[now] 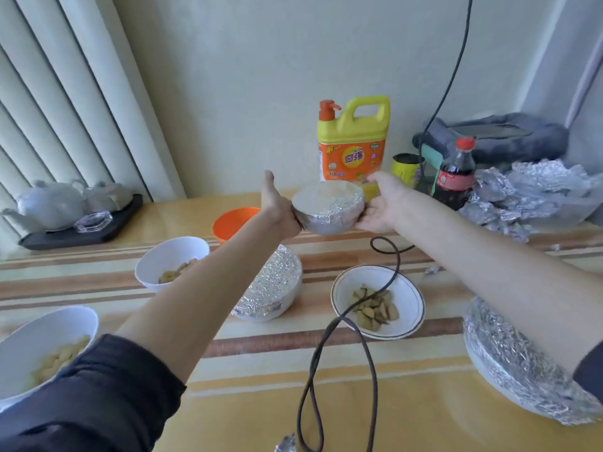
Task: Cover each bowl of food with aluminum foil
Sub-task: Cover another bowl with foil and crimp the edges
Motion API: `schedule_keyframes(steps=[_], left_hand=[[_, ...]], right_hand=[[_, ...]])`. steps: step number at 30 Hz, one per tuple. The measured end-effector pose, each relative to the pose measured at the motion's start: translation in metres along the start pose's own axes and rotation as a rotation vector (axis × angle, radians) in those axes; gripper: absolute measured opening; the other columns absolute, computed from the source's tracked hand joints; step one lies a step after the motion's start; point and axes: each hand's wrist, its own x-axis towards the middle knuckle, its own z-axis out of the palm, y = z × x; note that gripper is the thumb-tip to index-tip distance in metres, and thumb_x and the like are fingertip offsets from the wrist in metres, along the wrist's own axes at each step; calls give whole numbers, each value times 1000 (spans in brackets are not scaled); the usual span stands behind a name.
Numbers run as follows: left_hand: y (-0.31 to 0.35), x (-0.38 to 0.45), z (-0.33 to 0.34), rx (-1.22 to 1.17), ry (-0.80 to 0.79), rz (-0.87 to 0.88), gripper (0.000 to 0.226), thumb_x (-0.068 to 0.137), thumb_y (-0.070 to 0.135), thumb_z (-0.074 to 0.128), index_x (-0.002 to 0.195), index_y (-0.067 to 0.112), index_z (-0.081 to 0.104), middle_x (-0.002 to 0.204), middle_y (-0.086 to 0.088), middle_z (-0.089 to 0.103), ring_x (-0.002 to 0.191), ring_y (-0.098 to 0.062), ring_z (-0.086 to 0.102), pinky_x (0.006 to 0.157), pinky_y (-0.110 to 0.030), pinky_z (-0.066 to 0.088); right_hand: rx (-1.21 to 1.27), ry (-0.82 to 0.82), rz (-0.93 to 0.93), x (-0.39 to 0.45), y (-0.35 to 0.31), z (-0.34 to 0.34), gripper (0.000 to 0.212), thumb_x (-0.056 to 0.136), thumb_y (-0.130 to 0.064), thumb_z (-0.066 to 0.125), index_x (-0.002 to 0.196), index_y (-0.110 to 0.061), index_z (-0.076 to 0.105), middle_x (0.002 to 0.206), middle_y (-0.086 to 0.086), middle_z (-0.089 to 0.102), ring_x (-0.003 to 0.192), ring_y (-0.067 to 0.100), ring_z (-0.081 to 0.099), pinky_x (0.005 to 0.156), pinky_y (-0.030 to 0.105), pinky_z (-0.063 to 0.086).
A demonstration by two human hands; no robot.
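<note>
Foil-wrapped bowl [327, 207] | raised above table [408, 402] | left grip [277, 207] and right grip [380, 207] clasping its sides

Soft daylight through curtain [49, 93] at left; mild overall blur; wide-angle bending at edges.

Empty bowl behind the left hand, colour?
Orange, plain, no pattern; seen in the head view.

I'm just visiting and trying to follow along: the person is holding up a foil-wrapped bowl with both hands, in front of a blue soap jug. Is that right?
Nearly. Both the left hand and the right hand do hold the foil-wrapped bowl up above the table, but the soap jug behind it is yellow with an orange label and pump, not blue. The head view shows this.
</note>
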Motion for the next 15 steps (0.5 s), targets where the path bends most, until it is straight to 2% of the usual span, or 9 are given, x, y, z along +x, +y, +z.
schedule_keyframes(steps=[2, 3, 5, 7, 9, 11, 13, 14, 15], left_hand=[[1, 2, 2, 66, 60, -22, 110, 83, 82, 22, 143, -9, 34, 147, -21, 44, 134, -33, 45, 95, -45, 40], [1, 2, 4, 119, 106, -33, 109, 84, 82, 21, 143, -9, 35, 145, -20, 46, 131, -33, 47, 86, -43, 44], [0, 3, 7, 213, 186, -59, 108, 83, 83, 23, 143, -5, 36, 141, -16, 52, 125, -31, 52, 70, -40, 45], [-2, 8, 6, 257, 250, -80, 107, 81, 85, 26, 143, -2, 38, 135, -14, 57, 119, -31, 56, 73, -41, 46], [-5, 11, 2, 273, 271, -92, 107, 80, 86, 27, 144, 1, 38, 130, -14, 59, 118, -32, 57, 85, -43, 46], [-5, 18, -3, 288, 313, -81, 103, 81, 85, 28, 144, 4, 37, 113, -13, 62, 113, -32, 60, 93, -41, 48], [-3, 16, -3, 279, 382, -67, 95, 83, 81, 30, 145, 10, 36, 103, -9, 58, 106, -27, 61, 90, -35, 49], [-1, 12, 0, 274, 382, -65, 91, 84, 79, 30, 145, 12, 35, 111, -9, 57, 107, -26, 60, 87, -32, 47], [1, 5, 5, 273, 357, -76, 88, 87, 75, 29, 148, 13, 32, 127, -9, 53, 116, -27, 56, 88, -32, 43]], right_hand=[[-44, 5, 4, 6, 4, 0, 47, 97, -32, 44, 123, 6, 52, 125, 17, 59, 114, 30, 58, 82, 41, 44], [-52, 8, 10, 8, 5, 0, 44, 99, -32, 42, 117, 5, 54, 119, 16, 60, 116, 30, 57, 80, 42, 43], [-65, 14, 39, 14, 7, -1, 43, 101, -33, 38, 93, 5, 55, 111, 13, 59, 118, 31, 56, 77, 42, 43], [-70, 43, 58, 23, 9, -2, 47, 102, -34, 37, 81, 6, 50, 108, 12, 60, 114, 31, 58, 72, 43, 45], [-74, 56, 75, 31, 12, -2, 45, 101, -35, 37, 84, 3, 51, 102, 14, 63, 101, 30, 62, 70, 44, 47], [-92, 76, 70, 37, 14, -2, 39, 100, -35, 38, 91, -1, 53, 92, 14, 62, 86, 29, 61, 77, 43, 48], [-114, 88, 51, 34, 15, -2, 34, 102, -33, 36, 88, -4, 50, 87, 14, 59, 88, 28, 59, 84, 42, 48], [-124, 107, 35, 30, 14, -1, 30, 102, -31, 35, 91, -6, 48, 89, 13, 58, 91, 28, 57, 87, 40, 47], [-134, 132, 13, 23, 13, 0, 24, 102, -29, 35, 100, -9, 48, 97, 12, 58, 95, 27, 55, 92, 38, 46]])
